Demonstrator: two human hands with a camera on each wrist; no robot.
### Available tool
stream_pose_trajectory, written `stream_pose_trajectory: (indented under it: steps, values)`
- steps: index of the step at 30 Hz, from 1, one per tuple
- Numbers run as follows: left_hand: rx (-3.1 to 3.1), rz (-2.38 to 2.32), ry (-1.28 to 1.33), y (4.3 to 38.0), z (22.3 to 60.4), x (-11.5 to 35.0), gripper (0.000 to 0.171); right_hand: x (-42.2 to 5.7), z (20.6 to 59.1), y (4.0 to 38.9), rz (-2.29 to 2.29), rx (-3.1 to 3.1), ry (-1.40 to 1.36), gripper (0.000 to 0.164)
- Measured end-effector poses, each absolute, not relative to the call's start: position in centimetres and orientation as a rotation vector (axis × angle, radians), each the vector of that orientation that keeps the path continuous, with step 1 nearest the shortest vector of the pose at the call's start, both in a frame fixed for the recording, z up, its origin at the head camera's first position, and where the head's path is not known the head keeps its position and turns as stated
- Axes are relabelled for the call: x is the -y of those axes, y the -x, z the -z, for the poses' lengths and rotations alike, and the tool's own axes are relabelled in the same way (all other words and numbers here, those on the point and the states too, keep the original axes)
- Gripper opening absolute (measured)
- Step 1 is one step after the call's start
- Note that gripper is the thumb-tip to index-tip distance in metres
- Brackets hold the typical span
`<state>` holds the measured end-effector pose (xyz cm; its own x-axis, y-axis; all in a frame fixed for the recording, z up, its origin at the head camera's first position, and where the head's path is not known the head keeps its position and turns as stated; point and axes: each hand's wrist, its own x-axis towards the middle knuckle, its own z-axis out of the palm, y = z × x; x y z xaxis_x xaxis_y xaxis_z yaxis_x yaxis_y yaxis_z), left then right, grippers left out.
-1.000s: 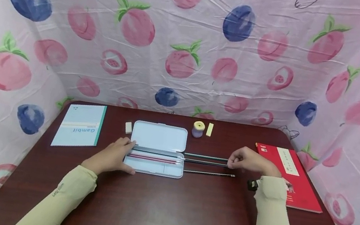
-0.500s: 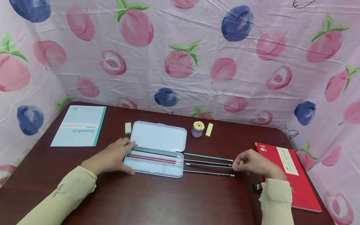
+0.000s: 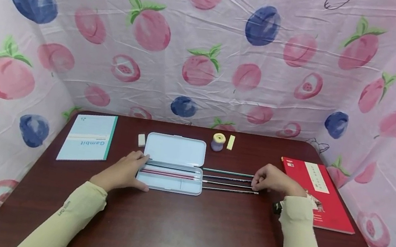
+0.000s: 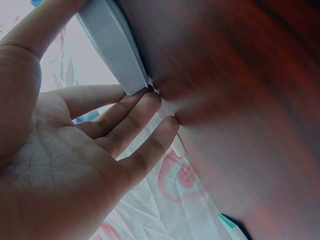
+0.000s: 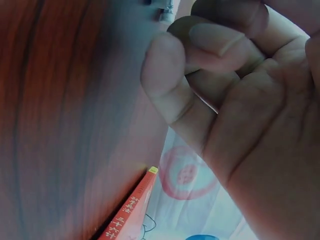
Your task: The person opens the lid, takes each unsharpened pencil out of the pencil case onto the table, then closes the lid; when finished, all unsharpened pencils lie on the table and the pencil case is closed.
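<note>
A pale blue pencil case lies with its lid back on the table. My left hand grips its left end, thumb along the near side and fingers at the far side; the left wrist view shows fingertips at the corner of the case. Red pencils and a dark one lie inside. Several pencils lie side by side on the table right of the case, among them a green one and a dark one. My right hand pinches the right end of a pencil between thumb and fingers.
A white eraser sits left of the lid. Behind the pencils stand a small yellow-topped purple cylinder and a yellow strip. A Gambit notebook lies at left, a red book at right, close by the right forearm.
My right hand moved right, then back left and nearer, going from the upper dark pencil to the one below it. Those two pencils now lie apart. The left hand stayed on the case.
</note>
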<state>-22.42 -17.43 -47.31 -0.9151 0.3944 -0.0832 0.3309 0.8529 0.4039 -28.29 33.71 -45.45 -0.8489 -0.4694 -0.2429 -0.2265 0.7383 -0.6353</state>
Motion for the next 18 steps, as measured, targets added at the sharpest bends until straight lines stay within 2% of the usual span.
stream_pose_trajectory:
  steps: [11, 18]
  values:
    - [-2.867, -0.568, -0.577, 22.5, 47.3, 17.4, 0.107, -33.5, 45.1, 28.4, 0.916, -2.596, 0.453, 0.012]
    - [-2.866, -0.572, -0.568, 22.5, 47.4, 17.4, 0.107, -29.5, 44.8, 28.2, 0.982, -2.759, 0.664, 0.007]
